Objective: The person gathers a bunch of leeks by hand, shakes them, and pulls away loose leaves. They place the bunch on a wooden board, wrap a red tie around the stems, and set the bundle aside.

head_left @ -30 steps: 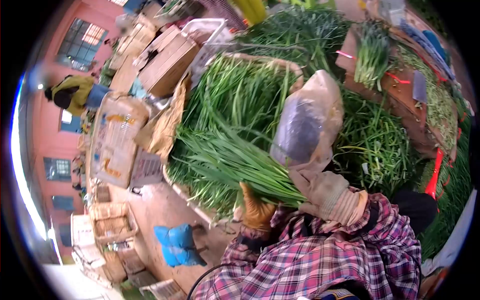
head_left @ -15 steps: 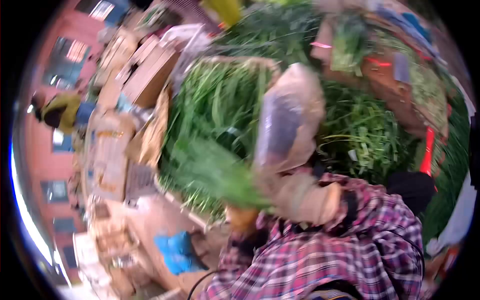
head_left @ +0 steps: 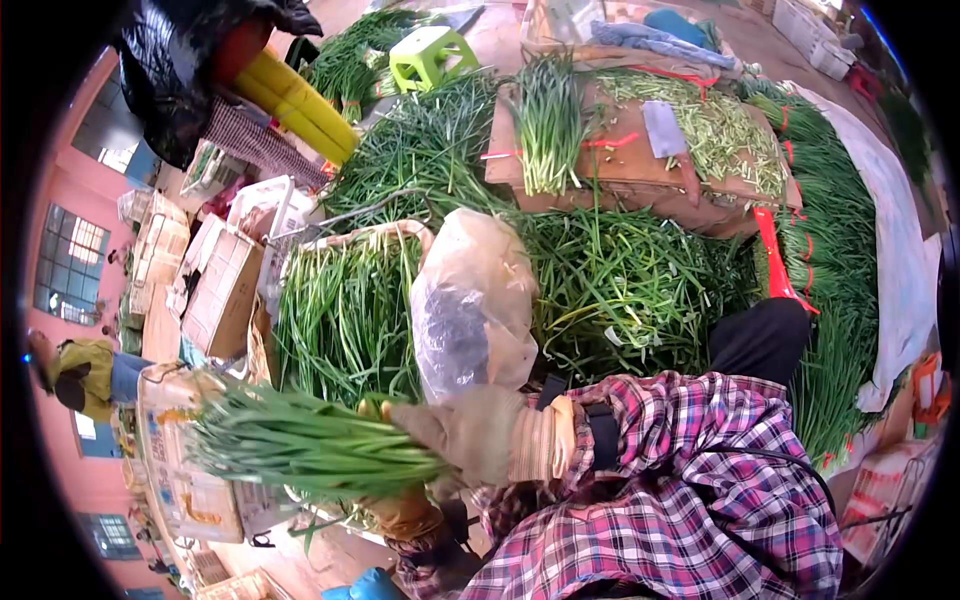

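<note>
A loose bunch of garlic chives (head_left: 310,440) lies sideways in front of me, its leaf tips pointing left. My right hand (head_left: 450,435), in a beige work glove, closes over the stem end from above. Below the bunch, my left hand (head_left: 405,515), in a brownish glove, grips it from underneath; its fingers are partly hidden by the leaves. Just behind the hands, a crate of loose chives (head_left: 345,310) stands beside a knee wrapped in clear plastic (head_left: 475,310).
A cardboard-covered board (head_left: 610,185) carries a stood-up bunch, trimmings and a cleaver (head_left: 662,130). Red ties (head_left: 770,250) hang at its right corner. More chives (head_left: 640,290) heap before it; tied bundles (head_left: 840,260) line the right. A green stool (head_left: 432,55) stands behind.
My head view has turned, shifting the scene. The bunch has swung level, tips to the left. My right hand has come from beside the plastic-wrapped knee onto its stems.
</note>
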The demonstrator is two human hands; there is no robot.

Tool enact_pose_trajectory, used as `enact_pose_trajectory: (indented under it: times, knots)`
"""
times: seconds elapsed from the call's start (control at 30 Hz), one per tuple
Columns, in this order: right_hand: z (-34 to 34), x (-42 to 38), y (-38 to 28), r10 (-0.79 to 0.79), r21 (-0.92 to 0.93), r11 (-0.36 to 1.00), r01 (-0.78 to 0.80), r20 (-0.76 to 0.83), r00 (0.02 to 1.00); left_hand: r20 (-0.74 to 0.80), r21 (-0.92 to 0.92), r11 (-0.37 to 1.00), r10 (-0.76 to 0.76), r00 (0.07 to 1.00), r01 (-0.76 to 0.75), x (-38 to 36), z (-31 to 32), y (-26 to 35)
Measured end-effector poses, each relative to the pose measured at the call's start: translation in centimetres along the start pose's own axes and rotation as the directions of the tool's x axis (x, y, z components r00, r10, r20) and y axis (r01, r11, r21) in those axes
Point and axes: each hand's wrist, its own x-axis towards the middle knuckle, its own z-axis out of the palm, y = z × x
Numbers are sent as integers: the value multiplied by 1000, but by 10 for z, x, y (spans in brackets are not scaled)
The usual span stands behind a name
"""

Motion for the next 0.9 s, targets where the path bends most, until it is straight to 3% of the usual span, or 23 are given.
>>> enact_pose_trajectory:
  times: [0.03,0.07,0.1,0.13,0.17,0.2,0.27,0.3,0.33,0.37,0.4,0.47,0.5,0.53,0.6,0.67,0.7,0.73,0.77,0.8,0.83,0.87,0.9]
  knots:
    - [-24,1,-1,189,-99,980,-175,151,970,260,-58,994,-78,962,96,5,19,2]
    - [-56,7,-8,380,-217,920,-328,275,883,505,-88,975,-132,853,204,11,35,0]
    - [-95,21,-24,591,-349,806,-478,425,686,354,17,993,-111,929,113,19,47,-10]
    - [-98,19,-13,597,-348,802,-486,413,688,365,21,992,-121,923,121,27,61,-17]
    - [-95,11,9,507,14,842,-539,320,800,319,168,981,-146,937,96,36,79,-24]
    - [-90,0,34,444,373,796,-478,178,878,270,312,947,-163,949,74,46,95,-32]
    - [-93,-24,69,431,873,484,-63,-176,885,307,338,935,-215,927,105,72,128,-57]
    - [-150,-25,19,503,172,864,-473,-255,826,389,223,953,-282,877,207,72,158,-69]
    - [-149,-28,38,415,162,909,-384,-442,795,413,270,940,-308,857,207,80,182,-83]
    - [-164,-30,36,369,165,928,-333,-514,775,548,335,940,-252,798,66,87,202,-93]
    - [-184,-30,34,322,164,946,-280,-581,747,610,297,954,-230,758,51,95,222,-106]
    - [-228,-35,52,437,234,899,-370,-546,715,637,300,953,-232,735,42,119,265,-132]
    - [-249,-38,63,538,292,843,-452,-496,682,678,365,911,-400,617,189,155,266,-144]
    - [-268,-42,72,541,297,840,-454,-500,676,601,367,927,-296,743,72,133,301,-155]
    - [-300,-52,91,674,360,736,-573,-464,575,703,497,864,-349,620,-76,168,310,-181]
    - [-324,-57,124,668,331,737,-589,-488,562,773,402,910,-276,572,-104,186,320,-218]
    - [-330,-61,139,661,303,737,-604,-506,553,785,489,854,-343,516,-177,192,324,-227]
    - [-334,-69,153,668,316,732,-604,-508,544,746,521,852,-423,515,-54,202,325,-242]
    - [-336,-75,162,688,313,698,-644,-540,484,847,484,752,-274,455,-448,214,319,-262]
    - [-338,-80,170,704,311,662,-682,-571,422,933,357,533,-159,324,-767,226,309,-283]
    - [-335,-90,200,675,302,680,-668,-613,411,876,345,937,-303,375,-49,237,295,-313]
    - [-332,-97,223,684,318,674,-667,-610,400,894,345,938,-338,295,30,258,281,-343]
    - [-330,-102,242,791,406,567,-717,-510,337,782,460,878,-471,409,131,258,276,-355]
